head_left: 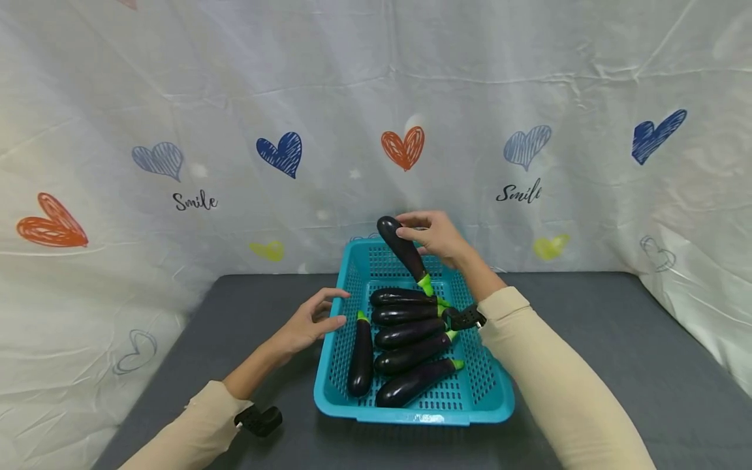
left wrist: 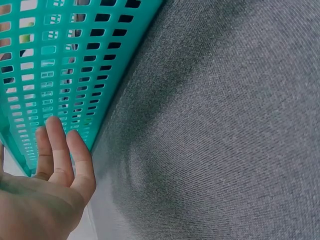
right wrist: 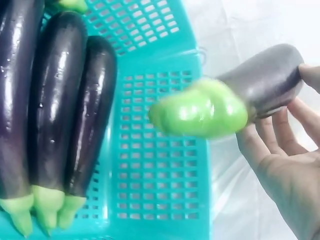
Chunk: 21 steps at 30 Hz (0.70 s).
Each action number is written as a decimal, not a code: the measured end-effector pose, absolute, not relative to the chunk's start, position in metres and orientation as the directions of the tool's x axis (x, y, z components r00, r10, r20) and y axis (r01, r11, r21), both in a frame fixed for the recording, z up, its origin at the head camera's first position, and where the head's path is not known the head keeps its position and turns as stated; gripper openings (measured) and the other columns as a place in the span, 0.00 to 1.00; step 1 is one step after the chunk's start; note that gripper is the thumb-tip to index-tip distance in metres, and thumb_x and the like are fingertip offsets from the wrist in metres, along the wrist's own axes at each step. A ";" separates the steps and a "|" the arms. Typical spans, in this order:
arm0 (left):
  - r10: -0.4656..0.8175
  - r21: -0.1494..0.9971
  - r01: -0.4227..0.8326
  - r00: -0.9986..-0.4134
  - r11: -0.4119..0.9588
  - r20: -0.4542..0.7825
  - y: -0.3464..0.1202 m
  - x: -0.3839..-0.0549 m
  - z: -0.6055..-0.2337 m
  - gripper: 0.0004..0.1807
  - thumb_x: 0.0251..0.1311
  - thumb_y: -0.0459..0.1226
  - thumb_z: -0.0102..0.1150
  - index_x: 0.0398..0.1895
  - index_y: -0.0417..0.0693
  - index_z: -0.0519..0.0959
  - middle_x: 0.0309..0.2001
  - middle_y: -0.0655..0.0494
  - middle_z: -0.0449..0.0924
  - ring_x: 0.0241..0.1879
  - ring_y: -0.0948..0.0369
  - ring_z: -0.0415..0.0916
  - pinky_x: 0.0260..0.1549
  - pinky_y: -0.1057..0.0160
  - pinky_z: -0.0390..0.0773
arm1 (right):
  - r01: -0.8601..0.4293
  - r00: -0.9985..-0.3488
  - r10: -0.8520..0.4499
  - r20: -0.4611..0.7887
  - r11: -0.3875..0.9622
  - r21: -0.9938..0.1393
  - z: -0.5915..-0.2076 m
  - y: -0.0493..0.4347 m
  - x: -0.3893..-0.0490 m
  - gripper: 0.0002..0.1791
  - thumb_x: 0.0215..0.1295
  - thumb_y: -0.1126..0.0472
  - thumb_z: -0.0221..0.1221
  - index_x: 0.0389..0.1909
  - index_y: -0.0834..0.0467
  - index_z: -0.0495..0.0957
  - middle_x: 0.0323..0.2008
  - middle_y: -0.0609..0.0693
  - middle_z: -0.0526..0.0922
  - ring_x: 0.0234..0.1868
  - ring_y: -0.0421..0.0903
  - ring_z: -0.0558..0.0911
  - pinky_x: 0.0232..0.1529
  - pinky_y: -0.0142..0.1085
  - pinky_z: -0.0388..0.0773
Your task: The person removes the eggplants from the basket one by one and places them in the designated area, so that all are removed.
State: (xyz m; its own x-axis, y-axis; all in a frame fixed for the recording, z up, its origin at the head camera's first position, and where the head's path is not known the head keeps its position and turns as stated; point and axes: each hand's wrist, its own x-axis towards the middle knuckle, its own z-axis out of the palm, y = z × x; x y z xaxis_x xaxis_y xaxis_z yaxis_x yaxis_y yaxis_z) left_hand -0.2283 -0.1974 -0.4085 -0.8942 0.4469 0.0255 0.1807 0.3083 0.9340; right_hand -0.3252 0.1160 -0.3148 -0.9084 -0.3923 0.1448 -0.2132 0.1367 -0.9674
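My right hand (head_left: 437, 238) pinches a dark purple eggplant (head_left: 402, 248) near its rounded end, over the far part of a blue plastic basket (head_left: 411, 416). Its green stem end (right wrist: 200, 110) hangs downward and faces the camera in the right wrist view. Inside the basket, several eggplants (head_left: 411, 333) lie side by side across the floor, stems to the right. One more eggplant (head_left: 361, 359) lies lengthwise along the left wall, stem away from me. My left hand (head_left: 308, 323) is at the basket's left rim, fingers relaxed and holding nothing; in the left wrist view its fingers overlap the perforated side wall (left wrist: 75, 65).
The basket stands on a dark grey cloth-covered table (head_left: 264, 294). Behind it hangs a pale curtain (head_left: 352, 98) printed with hearts and the word Smile. Black wrist devices sit on both forearms, the left one (head_left: 258, 421) near the table surface.
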 end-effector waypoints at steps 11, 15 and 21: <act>0.454 0.931 0.194 -0.890 0.310 0.035 -0.198 -0.227 -0.408 0.26 0.75 0.42 0.58 0.73 0.56 0.66 0.66 0.38 0.67 0.55 0.45 0.74 0.45 0.47 0.77 | -0.180 -0.906 -0.403 0.132 0.082 -0.980 -0.304 0.134 -0.317 0.23 0.78 0.65 0.55 0.69 0.67 0.69 0.66 0.62 0.70 0.64 0.59 0.72 0.56 0.59 0.73; 0.461 0.933 0.198 -0.887 0.299 0.041 -0.198 -0.227 -0.408 0.26 0.75 0.42 0.58 0.73 0.54 0.66 0.66 0.37 0.67 0.56 0.44 0.74 0.46 0.46 0.78 | -0.190 -0.906 -0.398 0.143 0.079 -0.979 -0.303 0.146 -0.312 0.23 0.78 0.64 0.56 0.68 0.67 0.69 0.62 0.64 0.74 0.64 0.59 0.73 0.54 0.58 0.76; 0.454 0.933 0.191 -0.890 0.305 0.034 -0.198 -0.228 -0.410 0.26 0.75 0.42 0.58 0.73 0.57 0.66 0.65 0.39 0.68 0.56 0.44 0.73 0.47 0.44 0.77 | -0.216 -0.912 -0.375 0.168 0.088 -0.973 -0.304 0.163 -0.308 0.25 0.78 0.62 0.56 0.71 0.63 0.67 0.63 0.63 0.74 0.62 0.59 0.74 0.51 0.56 0.78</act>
State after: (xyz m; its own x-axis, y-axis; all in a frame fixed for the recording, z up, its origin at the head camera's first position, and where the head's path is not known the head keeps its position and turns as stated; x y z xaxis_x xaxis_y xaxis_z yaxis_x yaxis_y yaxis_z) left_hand -0.2284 -0.1978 -0.4100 -0.8903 0.4541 0.0338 0.1910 0.3050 0.9330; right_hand -0.3084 0.1631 -0.3039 -0.9115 -0.3752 0.1684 -0.2157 0.0876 -0.9725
